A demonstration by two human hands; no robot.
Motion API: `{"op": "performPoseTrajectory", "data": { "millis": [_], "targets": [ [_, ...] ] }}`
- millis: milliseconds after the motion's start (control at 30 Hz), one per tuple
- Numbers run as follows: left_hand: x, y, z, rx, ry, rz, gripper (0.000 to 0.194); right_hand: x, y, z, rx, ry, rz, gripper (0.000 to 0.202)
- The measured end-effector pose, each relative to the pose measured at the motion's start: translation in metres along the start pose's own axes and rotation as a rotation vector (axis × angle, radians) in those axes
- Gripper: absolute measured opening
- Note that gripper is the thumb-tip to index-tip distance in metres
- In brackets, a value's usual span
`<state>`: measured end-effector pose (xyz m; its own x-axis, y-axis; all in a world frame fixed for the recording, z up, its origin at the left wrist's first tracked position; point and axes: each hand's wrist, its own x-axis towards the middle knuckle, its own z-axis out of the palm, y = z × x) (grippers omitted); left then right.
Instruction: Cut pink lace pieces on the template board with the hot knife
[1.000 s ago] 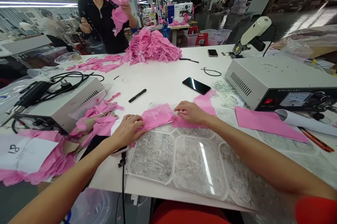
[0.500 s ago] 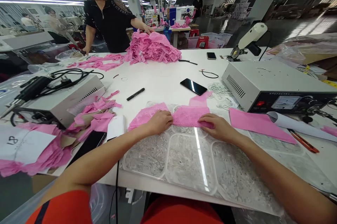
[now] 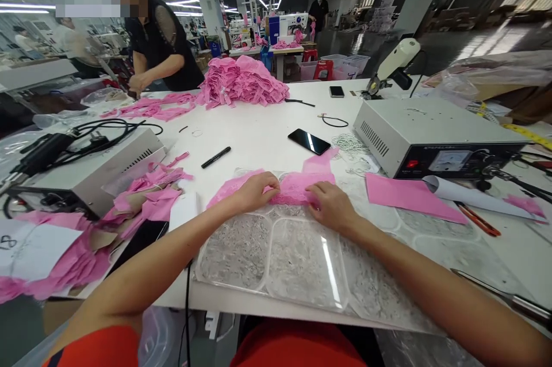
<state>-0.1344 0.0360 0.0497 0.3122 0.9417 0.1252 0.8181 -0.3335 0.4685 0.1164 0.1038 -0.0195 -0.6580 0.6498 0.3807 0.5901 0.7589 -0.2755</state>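
Note:
Pink lace fabric (image 3: 294, 184) lies across the far part of a clear, patterned mat (image 3: 302, 257). My left hand (image 3: 257, 190) has its fingertips pinched on the fabric's near edge, with more of the pink cloth spreading out to its left. A short way to the right, my right hand (image 3: 331, 205) is closed with curled fingers on the fabric's right end; its thumb is partly hidden. Behind the lace lies a smoother pink strip (image 3: 318, 162). A black phone (image 3: 309, 141) rests just beyond it.
Grey control boxes stand at left (image 3: 92, 177) and right (image 3: 435, 134). A pink sheet (image 3: 409, 197), an orange cutter (image 3: 478, 218) and a metal-tipped tool (image 3: 500, 292) lie right. A black pen (image 3: 216, 157) lies left, a pink pile (image 3: 244, 82) at the back. A person (image 3: 161, 50) stands across the table.
My right hand has moved left, closer to my left hand, and the lace between them has bunched shorter. Across the table, the person has taken a hand off the pile and leans left.

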Motion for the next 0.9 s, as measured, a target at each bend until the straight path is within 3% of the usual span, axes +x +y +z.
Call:
{"op": "performPoseTrajectory", "data": {
  "millis": [133,267,367,467,533,667,900],
  "targets": [
    [-0.037,0.003,-0.006,-0.02,-0.098,0.073,0.016,-0.024,-0.01,-0.005,-0.032,-0.035,-0.093,0.026],
    [-0.088,0.006,-0.017,-0.005,-0.25,0.122,0.017,-0.067,-0.039,-0.028,0.023,-0.124,-0.253,0.025],
    [-0.108,0.009,-0.023,0.037,-0.336,0.165,0.02,-0.078,-0.055,-0.041,0.158,-0.197,-0.357,0.024],
    [-0.099,0.01,-0.019,0.127,-0.254,0.125,0.019,-0.056,-0.054,-0.036,0.176,-0.163,-0.297,0.026],
    [-0.082,0.008,-0.009,0.184,-0.173,0.061,0.019,-0.03,-0.05,-0.022,0.119,-0.135,-0.211,0.027],
    [-0.045,0.002,0.014,0.273,-0.127,0.006,0.022,0.018,-0.048,0.01,0.079,-0.157,-0.147,0.023],
    [-0.028,-0.009,0.027,0.342,-0.106,-0.051,0.021,0.041,-0.045,0.025,0.162,-0.226,-0.012,0.023]
  ]
}}
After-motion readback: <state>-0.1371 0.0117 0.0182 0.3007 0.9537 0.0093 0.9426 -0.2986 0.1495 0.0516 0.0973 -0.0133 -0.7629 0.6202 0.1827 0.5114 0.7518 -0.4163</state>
